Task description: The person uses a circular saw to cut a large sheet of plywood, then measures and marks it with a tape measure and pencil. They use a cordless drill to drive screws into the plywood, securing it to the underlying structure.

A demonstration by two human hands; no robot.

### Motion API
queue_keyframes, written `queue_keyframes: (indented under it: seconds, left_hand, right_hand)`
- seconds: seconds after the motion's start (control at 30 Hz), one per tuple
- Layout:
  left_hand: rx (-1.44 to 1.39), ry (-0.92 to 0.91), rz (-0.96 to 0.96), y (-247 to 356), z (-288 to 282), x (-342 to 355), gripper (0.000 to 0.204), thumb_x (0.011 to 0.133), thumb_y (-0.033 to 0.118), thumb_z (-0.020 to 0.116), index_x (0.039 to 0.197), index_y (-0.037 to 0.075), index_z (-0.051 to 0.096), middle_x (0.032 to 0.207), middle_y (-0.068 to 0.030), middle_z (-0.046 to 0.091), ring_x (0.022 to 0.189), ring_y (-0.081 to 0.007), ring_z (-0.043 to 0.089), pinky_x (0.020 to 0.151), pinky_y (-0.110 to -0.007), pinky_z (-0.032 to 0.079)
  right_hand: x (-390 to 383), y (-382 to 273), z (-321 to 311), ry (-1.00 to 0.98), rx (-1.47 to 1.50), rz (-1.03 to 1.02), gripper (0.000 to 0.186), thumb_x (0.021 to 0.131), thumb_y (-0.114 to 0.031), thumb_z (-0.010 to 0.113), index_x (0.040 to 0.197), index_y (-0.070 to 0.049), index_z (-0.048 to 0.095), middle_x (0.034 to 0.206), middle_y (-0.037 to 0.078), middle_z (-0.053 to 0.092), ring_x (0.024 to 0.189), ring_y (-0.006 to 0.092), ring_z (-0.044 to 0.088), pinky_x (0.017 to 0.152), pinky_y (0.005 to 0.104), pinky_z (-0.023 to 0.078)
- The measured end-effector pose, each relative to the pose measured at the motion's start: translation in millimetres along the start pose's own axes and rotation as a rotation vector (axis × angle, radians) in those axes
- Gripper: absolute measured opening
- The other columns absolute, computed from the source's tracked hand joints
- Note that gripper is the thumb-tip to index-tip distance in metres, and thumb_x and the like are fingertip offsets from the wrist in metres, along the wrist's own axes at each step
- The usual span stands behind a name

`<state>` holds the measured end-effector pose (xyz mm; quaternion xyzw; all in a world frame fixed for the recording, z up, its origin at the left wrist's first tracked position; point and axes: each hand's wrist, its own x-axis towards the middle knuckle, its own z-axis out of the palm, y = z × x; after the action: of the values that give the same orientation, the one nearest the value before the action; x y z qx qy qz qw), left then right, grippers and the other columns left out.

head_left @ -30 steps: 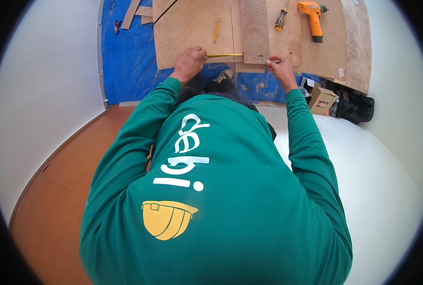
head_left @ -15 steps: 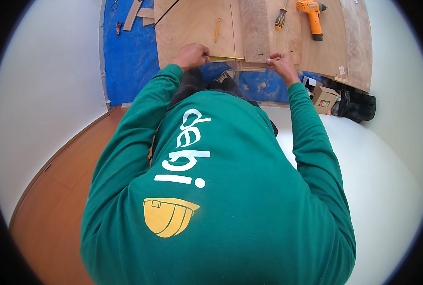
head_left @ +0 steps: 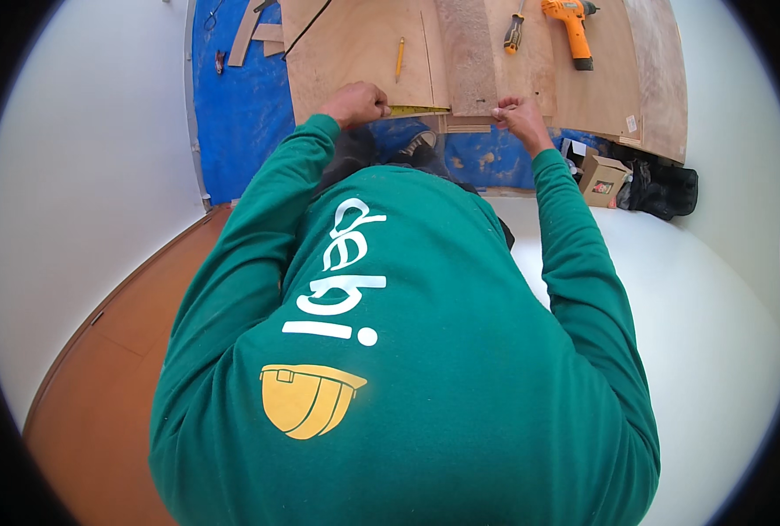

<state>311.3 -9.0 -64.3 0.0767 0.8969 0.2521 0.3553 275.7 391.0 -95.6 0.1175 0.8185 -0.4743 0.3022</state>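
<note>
My left hand (head_left: 357, 104) is closed at the near edge of a wide plywood board (head_left: 355, 53). From its fingers a yellow tape measure blade (head_left: 420, 110) runs right along that edge, ending near a narrower, rougher board (head_left: 470, 61). The tape's case is hidden in the hand. My right hand (head_left: 522, 120) is at the near edge of the boards to the right, its fingertips pinched together. Whatever lies between them, if anything, is too small to tell. A yellow pencil (head_left: 399, 60) lies on the plywood, beyond the tape.
A screwdriver (head_left: 513, 33) and an orange cordless drill (head_left: 572, 33) lie on the boards at the right. Blue sheeting (head_left: 245, 110) covers the floor, with wood offcuts (head_left: 245, 33) at far left. A cardboard box (head_left: 602, 181) and black bag (head_left: 670, 190) stand right.
Both hands keep nearly the same places. The tape blade shows a little more of its yellow face, and the whole view has shifted slightly.
</note>
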Motion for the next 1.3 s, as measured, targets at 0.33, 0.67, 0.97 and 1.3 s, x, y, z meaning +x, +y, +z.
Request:
queue_keyframes:
  seconds: [0.33,0.67,0.97,1.3]
  left_hand:
    - [0.005,0.033,0.017,-1,6,3,0.028,0.100,0.032,0.076,0.111,0.009,0.086,0.104,-0.0185,0.083,0.099,-0.0400,0.079,0.090,-0.050,0.060]
    - [0.028,0.028,0.025,-2,7,7,0.028,0.100,0.035,0.076,0.105,0.009,0.086,0.097,-0.0185,0.082,0.093,-0.0390,0.078,0.085,-0.051,0.059]
    - [-0.012,-0.037,-0.007,0,4,7,0.031,0.101,0.037,0.075,0.106,0.009,0.085,0.095,-0.0180,0.082,0.090,-0.0386,0.077,0.084,-0.051,0.059]
    - [0.004,-0.027,-0.011,1,7,6,0.030,0.103,0.037,0.074,0.111,0.010,0.086,0.100,-0.0190,0.083,0.095,-0.0394,0.079,0.086,-0.051,0.060]
  right_hand:
    - [11,8,3,0.012,-0.003,0.002,0.023,0.092,-0.005,0.085,0.110,0.006,0.076,0.096,0.011,0.078,0.083,0.0203,0.078,0.072,0.0343,0.065]
    - [6,-4,0,-0.016,0.046,-0.008,0.019,0.092,-0.002,0.085,0.107,0.007,0.077,0.095,0.011,0.078,0.085,0.0210,0.079,0.073,0.0354,0.067]
    - [-2,-17,-4,-0.031,0.026,0.031,0.019,0.091,-0.001,0.085,0.107,0.007,0.077,0.096,0.012,0.078,0.086,0.0225,0.079,0.073,0.0360,0.068]
    - [4,-13,-5,-0.034,0.009,0.039,0.021,0.091,0.000,0.085,0.108,0.009,0.077,0.097,0.014,0.079,0.085,0.0239,0.080,0.073,0.0373,0.068]
